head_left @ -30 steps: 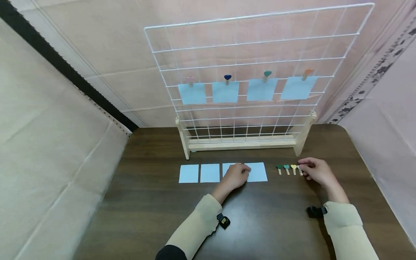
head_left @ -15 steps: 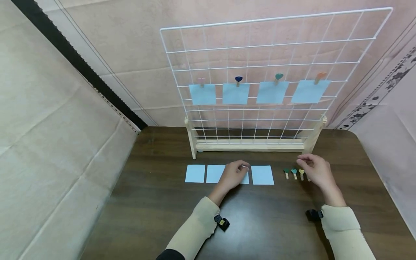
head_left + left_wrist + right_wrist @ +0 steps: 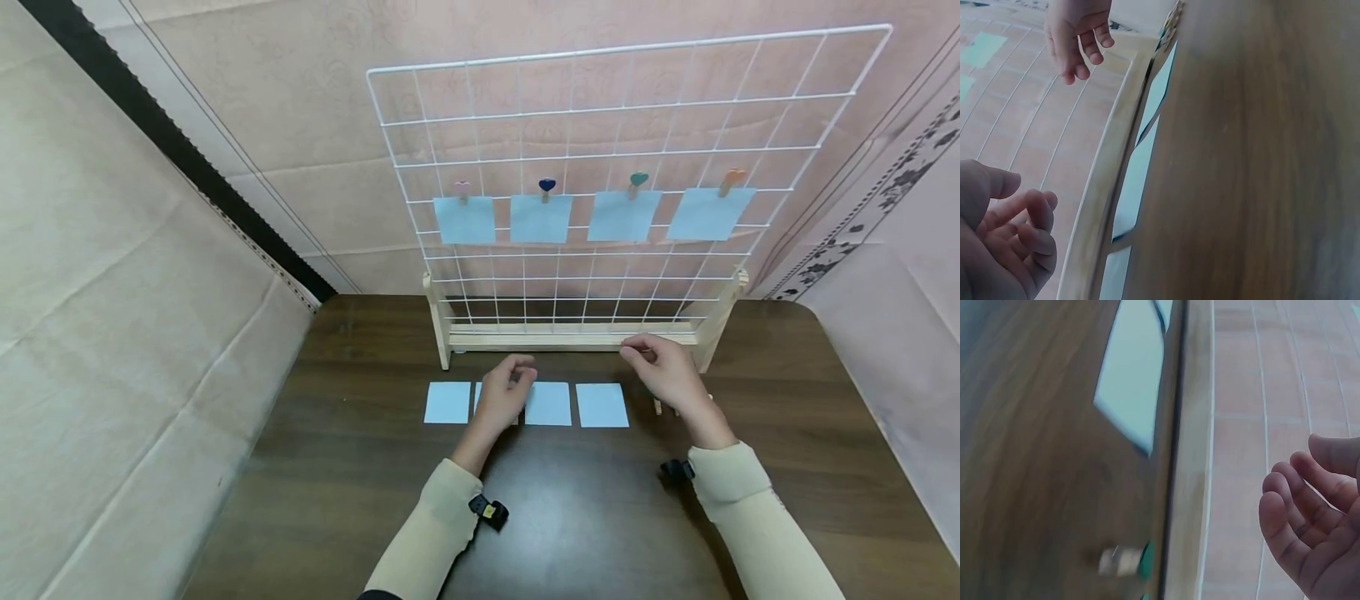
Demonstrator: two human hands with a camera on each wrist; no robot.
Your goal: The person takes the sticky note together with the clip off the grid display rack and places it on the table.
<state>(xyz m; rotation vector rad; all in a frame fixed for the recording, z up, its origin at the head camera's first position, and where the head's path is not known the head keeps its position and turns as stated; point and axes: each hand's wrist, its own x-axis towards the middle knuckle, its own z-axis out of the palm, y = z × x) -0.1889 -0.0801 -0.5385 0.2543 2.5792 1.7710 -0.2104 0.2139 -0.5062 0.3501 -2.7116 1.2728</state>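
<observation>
Several pale blue paper cards (image 3: 548, 404) lie in a row on the table. Over the second card from the left hovers my left hand (image 3: 504, 395), its fingers loosely bent and holding nothing in the left wrist view. My right hand (image 3: 670, 375) is raised between the rightmost card (image 3: 602, 406) and the rack's right foot. No object shows between its relaxed fingers (image 3: 1294, 512) in the right wrist view. Small wooden clips (image 3: 657, 407) lie mostly hidden beneath my right hand; one with a green end (image 3: 1124, 560) appears in the right wrist view.
Behind the cards stands a white wire grid rack (image 3: 630, 108) on a pale wooden base (image 3: 540, 340). Blue cards (image 3: 540, 219) hang on it in a row from heart-topped clips (image 3: 547, 185). Light cloth (image 3: 172, 350) encloses the brown table (image 3: 360, 475).
My right hand has left the clips and moved left toward the cards. My left hand has shifted left, from the third card to above the second. The head view has shifted too.
</observation>
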